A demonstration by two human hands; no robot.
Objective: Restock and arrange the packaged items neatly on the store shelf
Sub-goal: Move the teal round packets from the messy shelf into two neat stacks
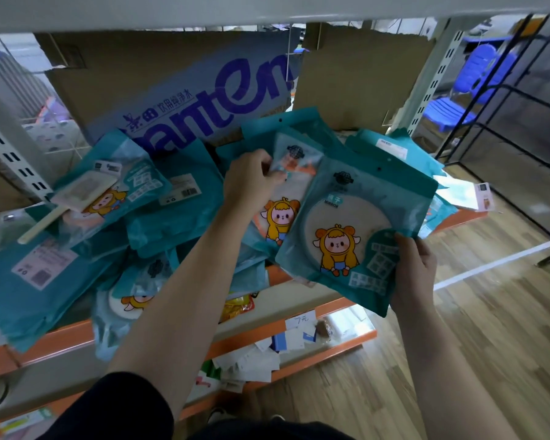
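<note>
**Store shelf** [58,341], orange front edge. It carries all the stock below; the packets lie in disorder, several hanging over the lip.

**Printed cardboard box** [178,90], standing at the back of the shelf. You cannot see what is in it.

**Heap of teal packets** [172,198], overlapping, some face down with labels up. Glossy film, so expect them to slide over each other. Lift them singly and do not drag them.

**Handled-mirror packet** [102,192], left side, lying on top of the heap. A pale paddle-shaped mirror shows through the film, its handle pointing at the front edge.

**Round-mirror packet** [356,230], marked MIRROR, held clear of the shelf at the right. Its window shows a round disc inside. Judge it light but fragile: a soft pouch around a stiff core. Your right hand [413,271] grips its lower right corner, fingers behind. Support the disc, not loose film, and set it down flat.

**Second packet** [283,214], same printed figure, tucked just behind the first and resting on the heap. Your left hand [251,182] pinches its upper left edge, fingers curled.

**Price slip** [300,319], handwritten, on the shelf edge below.
</note>
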